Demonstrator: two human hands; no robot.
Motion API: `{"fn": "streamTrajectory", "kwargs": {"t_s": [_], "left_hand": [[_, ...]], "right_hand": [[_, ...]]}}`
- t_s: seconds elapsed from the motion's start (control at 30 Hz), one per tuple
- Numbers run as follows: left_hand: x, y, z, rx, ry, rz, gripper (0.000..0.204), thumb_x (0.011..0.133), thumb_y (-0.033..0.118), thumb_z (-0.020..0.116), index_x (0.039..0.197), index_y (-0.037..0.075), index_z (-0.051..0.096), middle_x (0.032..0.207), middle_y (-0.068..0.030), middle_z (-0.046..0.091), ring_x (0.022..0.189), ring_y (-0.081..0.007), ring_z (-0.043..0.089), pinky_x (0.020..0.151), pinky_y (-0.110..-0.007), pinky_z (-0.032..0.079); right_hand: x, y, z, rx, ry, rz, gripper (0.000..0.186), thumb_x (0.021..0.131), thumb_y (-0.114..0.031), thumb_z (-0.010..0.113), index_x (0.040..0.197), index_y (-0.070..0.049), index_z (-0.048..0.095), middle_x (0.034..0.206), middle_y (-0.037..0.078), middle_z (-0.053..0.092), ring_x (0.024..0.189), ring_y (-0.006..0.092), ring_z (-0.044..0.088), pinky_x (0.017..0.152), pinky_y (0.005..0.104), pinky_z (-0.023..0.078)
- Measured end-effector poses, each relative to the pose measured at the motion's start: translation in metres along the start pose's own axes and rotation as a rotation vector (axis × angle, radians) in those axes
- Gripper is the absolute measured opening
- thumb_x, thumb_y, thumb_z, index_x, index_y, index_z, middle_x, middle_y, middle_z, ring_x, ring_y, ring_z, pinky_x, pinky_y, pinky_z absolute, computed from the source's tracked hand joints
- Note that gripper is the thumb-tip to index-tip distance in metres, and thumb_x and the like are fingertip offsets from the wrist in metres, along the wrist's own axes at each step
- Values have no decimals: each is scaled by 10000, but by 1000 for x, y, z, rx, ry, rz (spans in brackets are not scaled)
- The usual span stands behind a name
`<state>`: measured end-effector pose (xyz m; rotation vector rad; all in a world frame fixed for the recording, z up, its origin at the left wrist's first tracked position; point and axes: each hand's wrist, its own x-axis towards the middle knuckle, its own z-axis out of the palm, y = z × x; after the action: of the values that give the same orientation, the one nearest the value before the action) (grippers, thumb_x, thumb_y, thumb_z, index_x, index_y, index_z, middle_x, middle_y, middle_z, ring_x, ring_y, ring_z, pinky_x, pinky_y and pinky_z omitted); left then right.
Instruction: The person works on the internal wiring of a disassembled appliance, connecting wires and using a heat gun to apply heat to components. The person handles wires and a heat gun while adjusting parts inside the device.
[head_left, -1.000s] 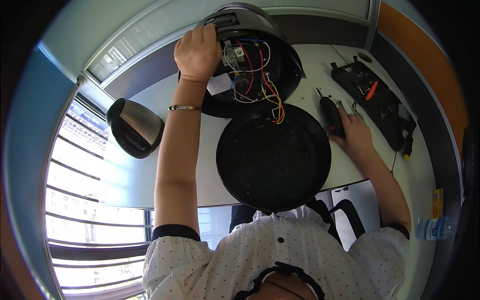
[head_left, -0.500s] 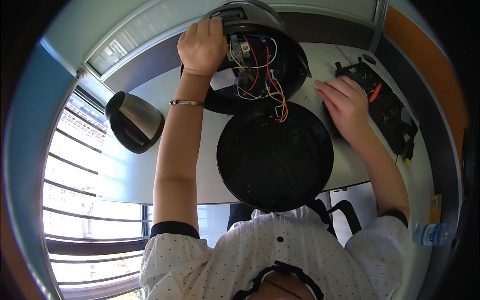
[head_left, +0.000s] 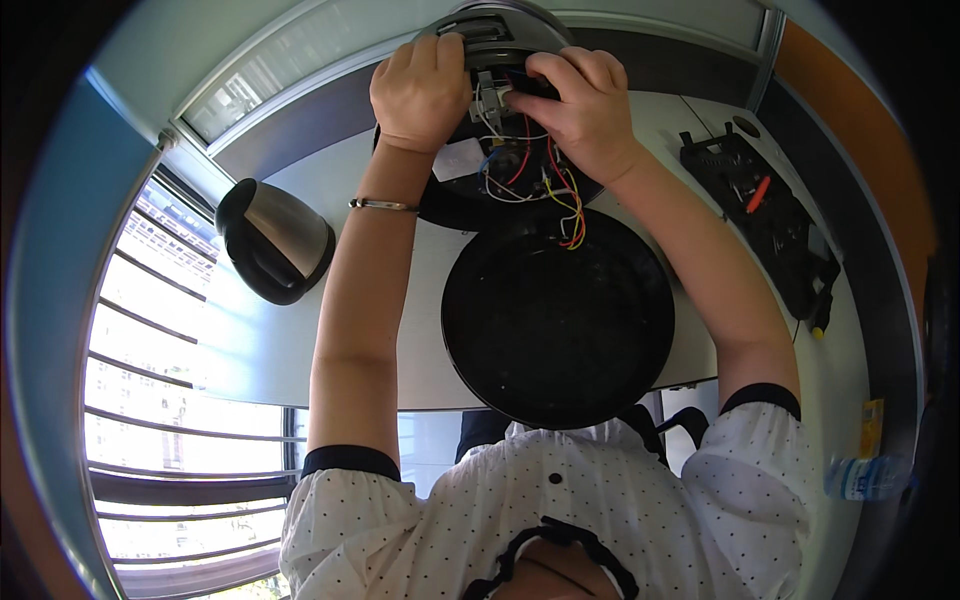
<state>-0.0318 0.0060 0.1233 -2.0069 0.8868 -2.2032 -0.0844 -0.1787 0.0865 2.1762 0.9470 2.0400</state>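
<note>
A round black electric appliance with a grey handle section lies opened at the far side of the table, its insides exposed. My left hand is closed over the left side of its rim beside the handle. My right hand is at the far right part of the housing, thumb and bent fingers near a small white block; whatever lies between the fingertips is hidden. Red, white and yellow wires run from the housing to a round black pan-like part at the table's near edge.
A steel and black kettle stands on the left by the window. To the right lies a black tool case with an orange-red tool. A plastic bottle sits at the far right edge. Partition panels close off the back.
My right hand has moved from beside the tool case leftward and away from me into the opened housing. My left hand keeps its hold on the rim.
</note>
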Motion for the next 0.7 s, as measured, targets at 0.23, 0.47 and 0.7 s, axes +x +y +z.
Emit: {"fn": "streamTrajectory", "kwargs": {"t_s": [0.23,0.47,0.7], "left_hand": [[0,0,0,-34,1,-5,176,648,118,616,822,135,638,720,-6,620,646,-188,620,562,-299,495],[2,0,-2,-74,4,-13,187,648,116,621,833,132,644,732,-8,629,658,-193,625,573,-299,499],[2,0,-5,-82,0,-16,199,639,106,622,836,126,649,742,-16,637,671,-195,630,585,-299,504]], "right_hand": [[6,-4,1,27,62,1,155,619,-170,720,756,-240,729,1084,-46,582,1022,186,509,864,338,361],[13,-2,0,140,144,73,406,589,-181,813,973,-185,680,1200,54,574,1089,264,528,916,388,403],[17,-5,-2,133,-85,345,731,595,-248,837,1223,-88,499,1120,104,616,998,290,603,860,381,466]]}}
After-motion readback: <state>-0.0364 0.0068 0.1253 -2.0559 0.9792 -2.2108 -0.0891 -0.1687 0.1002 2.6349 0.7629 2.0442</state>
